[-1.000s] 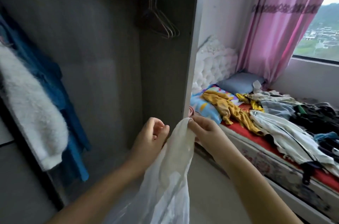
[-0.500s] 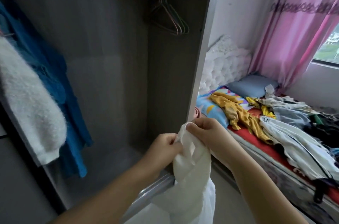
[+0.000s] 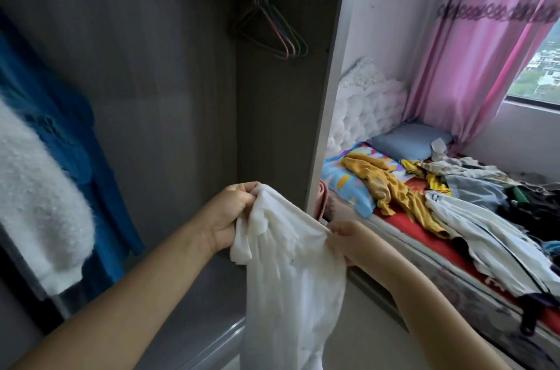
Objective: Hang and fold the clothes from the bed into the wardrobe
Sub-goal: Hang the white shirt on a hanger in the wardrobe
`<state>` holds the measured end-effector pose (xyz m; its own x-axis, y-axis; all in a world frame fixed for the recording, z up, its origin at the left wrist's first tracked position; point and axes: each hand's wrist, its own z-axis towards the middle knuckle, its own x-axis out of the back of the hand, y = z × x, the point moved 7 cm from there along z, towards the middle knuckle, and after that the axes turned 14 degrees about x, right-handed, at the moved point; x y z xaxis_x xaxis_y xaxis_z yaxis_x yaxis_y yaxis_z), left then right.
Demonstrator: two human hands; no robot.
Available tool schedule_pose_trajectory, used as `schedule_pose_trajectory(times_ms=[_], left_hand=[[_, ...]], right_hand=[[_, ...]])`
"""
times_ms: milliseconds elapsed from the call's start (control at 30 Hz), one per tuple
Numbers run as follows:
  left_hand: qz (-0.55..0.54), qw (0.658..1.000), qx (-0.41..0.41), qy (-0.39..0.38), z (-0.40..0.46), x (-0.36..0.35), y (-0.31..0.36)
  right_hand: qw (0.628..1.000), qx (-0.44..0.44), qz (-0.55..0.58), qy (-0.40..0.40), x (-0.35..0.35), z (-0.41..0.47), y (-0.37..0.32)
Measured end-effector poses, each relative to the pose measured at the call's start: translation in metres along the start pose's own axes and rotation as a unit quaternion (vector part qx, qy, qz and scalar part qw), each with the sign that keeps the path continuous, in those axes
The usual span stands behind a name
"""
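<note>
Your left hand [image 3: 233,215] grips one top corner of the white garment [image 3: 291,278], your right hand [image 3: 342,240] pinches the other, before the open wardrobe [image 3: 181,81]. It hangs limp and light (thin fabric); hold it at the shoulders.

left hand [image 3: 227,218]: fingers curled, gripping bunched white garment [image 3: 291,272] edge, forearm bare, reaching up from lower left | right hand [image 3: 342,240]: pinching the other edge, lower, forearm bare, from lower right | hands apart
</note>
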<state>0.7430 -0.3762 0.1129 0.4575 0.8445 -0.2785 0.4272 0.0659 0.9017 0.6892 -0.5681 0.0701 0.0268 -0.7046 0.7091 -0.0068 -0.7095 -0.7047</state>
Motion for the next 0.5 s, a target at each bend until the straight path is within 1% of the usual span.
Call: schedule_pose_trajectory(times_ms=[33,100,133,200,267,300,333,367,400,433,467,500], left_hand=[[-0.002,1.000,0.006,0.011,0.003,0.015,0.003],[0.030,0.998,0.017,0.052,0.010,0.050,0.008],[0.065,0.995,0.018,0.072,0.012,0.062,0.007],[0.190,0.978,0.025,0.079,0.017,0.088,0.006],[0.346,0.936,0.063,0.031,0.021,0.112,-0.001],[0.415,0.905,0.094,0.002,0.021,0.119,-0.009],[0.488,0.864,0.120,-0.011,0.021,0.131,-0.014],[0.563,0.818,0.120,0.001,0.022,0.141,-0.016],[0.621,0.777,0.089,0.044,0.025,0.149,-0.011],[0.637,0.765,0.029,0.092,0.025,0.152,-0.001],[0.593,0.797,-0.050,0.105,0.023,0.146,0.008],[0.506,0.853,-0.108,0.069,0.018,0.135,0.013]], right_hand=[[0.998,-0.010,0.059,0.025,0.005,0.003,-0.003],[0.977,-0.015,0.207,0.050,0.009,0.011,-0.016],[0.964,0.000,0.261,0.051,0.013,0.013,-0.024],[0.944,0.041,0.324,0.053,0.017,0.019,-0.049],[0.934,0.076,0.345,0.056,0.015,0.030,-0.075],[0.929,0.087,0.356,0.054,0.014,0.033,-0.086],[0.923,0.094,0.370,0.052,0.012,0.038,-0.098],[0.918,0.101,0.381,0.048,0.010,0.042,-0.108],[0.914,0.109,0.389,0.046,0.008,0.046,-0.116],[0.912,0.114,0.391,0.046,0.005,0.051,-0.124],[0.915,0.115,0.385,0.043,0.001,0.056,-0.132],[0.920,0.114,0.374,0.039,-0.005,0.061,-0.139]])
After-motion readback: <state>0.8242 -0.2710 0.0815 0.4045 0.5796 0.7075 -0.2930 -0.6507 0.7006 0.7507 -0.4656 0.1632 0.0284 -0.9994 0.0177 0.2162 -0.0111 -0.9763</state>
